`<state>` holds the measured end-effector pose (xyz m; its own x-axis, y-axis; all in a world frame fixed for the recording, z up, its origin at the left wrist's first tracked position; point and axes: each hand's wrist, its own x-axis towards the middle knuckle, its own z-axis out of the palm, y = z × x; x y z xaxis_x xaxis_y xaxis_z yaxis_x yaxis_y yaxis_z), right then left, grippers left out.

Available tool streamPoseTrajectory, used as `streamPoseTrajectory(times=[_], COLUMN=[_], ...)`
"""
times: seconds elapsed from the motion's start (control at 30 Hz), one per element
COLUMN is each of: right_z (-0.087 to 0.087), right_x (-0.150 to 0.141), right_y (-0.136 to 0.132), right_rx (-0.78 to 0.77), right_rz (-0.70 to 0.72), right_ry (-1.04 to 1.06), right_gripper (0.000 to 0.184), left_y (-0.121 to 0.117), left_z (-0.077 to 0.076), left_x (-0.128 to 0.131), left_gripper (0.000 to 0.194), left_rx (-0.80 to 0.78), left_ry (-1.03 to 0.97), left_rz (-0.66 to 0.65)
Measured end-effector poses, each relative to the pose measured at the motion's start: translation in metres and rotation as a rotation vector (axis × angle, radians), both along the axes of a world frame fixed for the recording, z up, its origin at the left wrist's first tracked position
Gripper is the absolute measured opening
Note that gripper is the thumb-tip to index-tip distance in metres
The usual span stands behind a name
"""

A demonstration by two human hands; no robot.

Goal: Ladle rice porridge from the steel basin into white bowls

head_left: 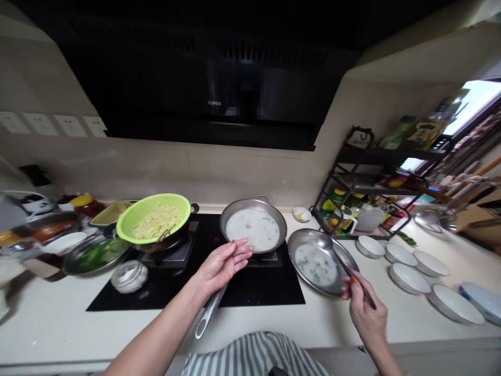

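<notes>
My left hand (pixel 227 262) is open, palm turned up and fingers loosely spread, over the front edge of a steel frying pan (pixel 223 225) on the stove. It holds nothing. White, milky liquid with a few dark bits fills that pan, whose handle (pixel 209 313) points toward me under my left wrist. In my right hand (pixel 366 305) is a metal ladle (pixel 321 239), gripped by its handle. The ladle's head is over the far side of a steel basin (pixel 347 256) of similar liquid with more dark flecks. The basin stands right of the stove, slightly tilted.
A green colander (pixel 124 222) of pale shreds sits on a pot at left. A glass jar (pixel 129 277) of white contents is at the stove's left edge. Several white bowls (pixel 409 278) and a spice rack (pixel 364 183) stand right; the range hood (pixel 176 120) hangs above.
</notes>
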<state>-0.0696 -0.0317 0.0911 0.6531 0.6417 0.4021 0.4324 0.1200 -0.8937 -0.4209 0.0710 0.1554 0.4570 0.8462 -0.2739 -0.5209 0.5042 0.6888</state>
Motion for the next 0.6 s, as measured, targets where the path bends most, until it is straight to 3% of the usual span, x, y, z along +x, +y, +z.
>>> streamPoseTrajectory(times=[0.1,0.27,0.37,0.47,0.6], right_z=[0.023,0.038,0.034,0.024,0.009], right_x=[-0.035,-0.083,-0.103,-0.119,-0.136], right_y=[0.017,0.045,0.055,0.063,0.07], right_rx=[0.074,0.115,0.098,0.136,0.243], right_rz=[0.098,0.296,0.368,0.371,0.329], right_ry=[0.152,0.175,0.082,-0.105,-0.412], right_gripper=[0.053,0.044,0.041,0.036,0.039], left_y=[0.006,0.011,0.006,-0.002,-0.004], left_z=[-0.001,0.001,0.003,0.005,0.011], left_x=[0.017,0.053,0.072,0.086,0.101], left_gripper=[0.002,0.033,0.048,0.059,0.043], left_rx=[-0.084,-0.077,-0.113,-0.136,-0.202], left_ry=[0.02,0.101,0.238,0.217,0.059], left_rz=[0.03,-0.04,-0.094,-0.199,-0.185])
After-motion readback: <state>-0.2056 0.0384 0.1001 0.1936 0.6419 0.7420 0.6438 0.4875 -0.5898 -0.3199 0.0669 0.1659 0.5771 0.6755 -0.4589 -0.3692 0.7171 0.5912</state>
